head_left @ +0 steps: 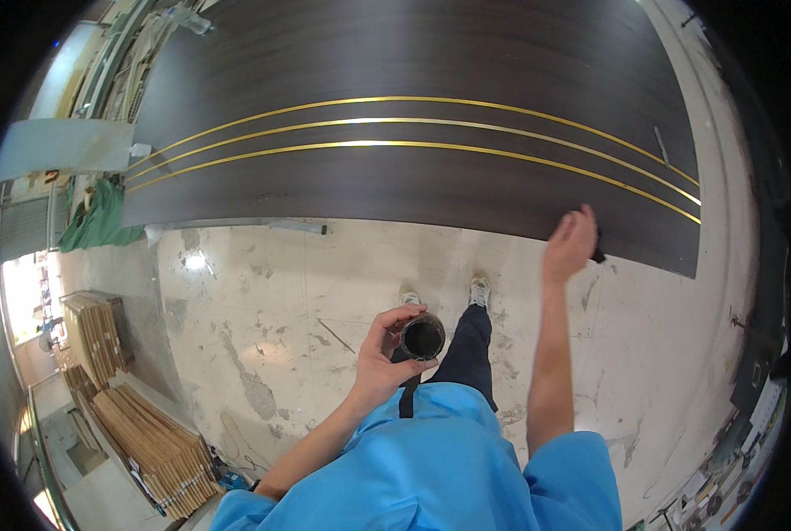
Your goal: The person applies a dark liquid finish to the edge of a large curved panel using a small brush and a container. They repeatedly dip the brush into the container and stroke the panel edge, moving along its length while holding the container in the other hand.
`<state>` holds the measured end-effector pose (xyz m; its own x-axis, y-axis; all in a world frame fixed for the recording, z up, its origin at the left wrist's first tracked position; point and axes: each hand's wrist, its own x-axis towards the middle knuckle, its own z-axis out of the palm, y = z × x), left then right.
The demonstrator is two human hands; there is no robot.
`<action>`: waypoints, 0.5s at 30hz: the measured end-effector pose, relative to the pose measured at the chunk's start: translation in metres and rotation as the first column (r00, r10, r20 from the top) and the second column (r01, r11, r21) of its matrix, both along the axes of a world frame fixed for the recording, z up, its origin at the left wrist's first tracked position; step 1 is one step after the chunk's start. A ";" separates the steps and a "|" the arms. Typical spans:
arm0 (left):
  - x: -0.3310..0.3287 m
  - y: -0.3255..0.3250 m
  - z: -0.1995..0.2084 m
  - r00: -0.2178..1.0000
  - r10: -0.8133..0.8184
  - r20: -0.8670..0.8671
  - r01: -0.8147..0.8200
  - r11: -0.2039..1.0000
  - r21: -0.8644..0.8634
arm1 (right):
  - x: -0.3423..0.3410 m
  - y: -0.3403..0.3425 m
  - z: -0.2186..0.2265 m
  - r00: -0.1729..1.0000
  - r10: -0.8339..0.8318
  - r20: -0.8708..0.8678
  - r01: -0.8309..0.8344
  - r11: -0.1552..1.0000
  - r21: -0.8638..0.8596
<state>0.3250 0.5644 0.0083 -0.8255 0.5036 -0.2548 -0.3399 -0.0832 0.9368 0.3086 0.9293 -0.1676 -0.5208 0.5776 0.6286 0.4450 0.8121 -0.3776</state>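
Observation:
My left hand (386, 358) is wrapped round a small round cup (424, 336) with a dark inside, held upright in front of my waist. My right hand (572, 243) hovers by the near right edge of a large dark brown panel (395, 190), its fingers bent together. A small black piece (599, 247), soft-looking like a cloth, shows at the far side of that hand and appears to be in its grip. Three gold strips (386, 143) run across the panel from left to right. A slim grey tool (661, 146) lies across the strips' right part.
Stacks of brown boards (152, 442) stand at the lower left. Green sheeting (103, 215) hangs at the panel's left end. A grey bar (298, 227) pokes out under the near edge. A thin stick (335, 334) lies on the stained pale floor (262, 292).

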 end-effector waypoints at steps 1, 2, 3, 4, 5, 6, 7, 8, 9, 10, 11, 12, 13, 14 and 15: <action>0.000 -0.007 0.002 1.000 0.013 -0.006 -0.013 1.000 -0.010 | -0.017 -0.034 -0.003 0.998 0.071 -0.002 -0.071 0.998 0.000; 0.000 -0.014 0.003 0.999 0.024 -0.021 -0.025 0.999 -0.022 | -0.035 -0.072 -0.004 0.990 0.138 0.003 -0.138 0.990 -0.007; 0.000 -0.023 0.004 0.998 0.054 -0.013 -0.055 0.998 -0.029 | -0.054 -0.109 -0.004 0.982 0.187 0.000 -0.187 0.982 -0.011; -0.001 -0.033 0.005 0.996 0.080 -0.028 -0.081 0.995 -0.049 | -0.074 -0.145 -0.002 0.972 0.233 -0.002 -0.233 0.972 0.002; -0.002 -0.044 0.006 0.994 0.102 -0.049 -0.105 0.992 -0.069 | -0.090 -0.180 0.001 0.958 0.285 -0.002 -0.285 0.956 -0.064; -0.003 -0.055 0.008 0.990 0.120 -0.067 -0.126 0.988 -0.092 | -0.109 -0.214 0.005 0.946 0.324 0.011 -0.322 0.944 -0.072; -0.004 -0.065 0.008 0.984 0.151 -0.098 -0.161 0.982 -0.102 | -0.123 -0.246 0.008 0.918 0.396 0.022 -0.391 0.914 -0.107; -0.005 -0.075 0.008 0.979 0.176 -0.100 -0.187 0.976 -0.115 | -0.142 -0.278 0.011 0.883 0.455 -0.115 -0.468 0.872 -0.143; -0.006 -0.084 0.009 0.974 0.204 -0.101 -0.216 0.967 -0.135 | -0.156 -0.305 0.014 0.825 0.537 -0.176 -0.558 0.822 -0.112; -0.007 -0.091 0.010 0.967 0.233 -0.103 -0.247 0.956 -0.157 | -0.170 -0.333 0.018 0.776 0.612 -0.153 -0.630 0.765 -0.131; -0.007 -0.096 0.010 0.963 0.244 -0.116 -0.260 0.953 -0.156 | -0.179 -0.348 0.021 0.706 0.686 -0.174 -0.703 0.708 -0.063; -0.008 -0.099 0.010 0.964 0.239 -0.113 -0.255 0.954 -0.155 | -0.183 -0.353 0.021 0.701 0.700 -0.137 -0.712 0.695 -0.095; -0.010 -0.100 0.011 0.966 0.232 -0.112 -0.248 0.956 -0.155 | -0.185 -0.355 0.021 0.688 0.716 -0.116 -0.725 0.684 -0.080; -0.011 -0.102 0.013 0.968 0.225 -0.108 -0.241 0.958 -0.157 | -0.182 -0.349 0.020 0.675 0.732 -0.091 -0.738 0.672 -0.069; -0.013 -0.102 0.015 0.973 0.204 -0.106 -0.219 0.963 -0.155 | -0.176 -0.335 0.018 0.719 0.690 -0.083 -0.695 0.715 -0.072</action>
<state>0.3123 0.4624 0.0229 -0.9315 0.2725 -0.2409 -0.2465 0.0140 0.9690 0.1330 0.5948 -0.1500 -0.7698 0.1223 0.6264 -0.2483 0.8467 -0.4705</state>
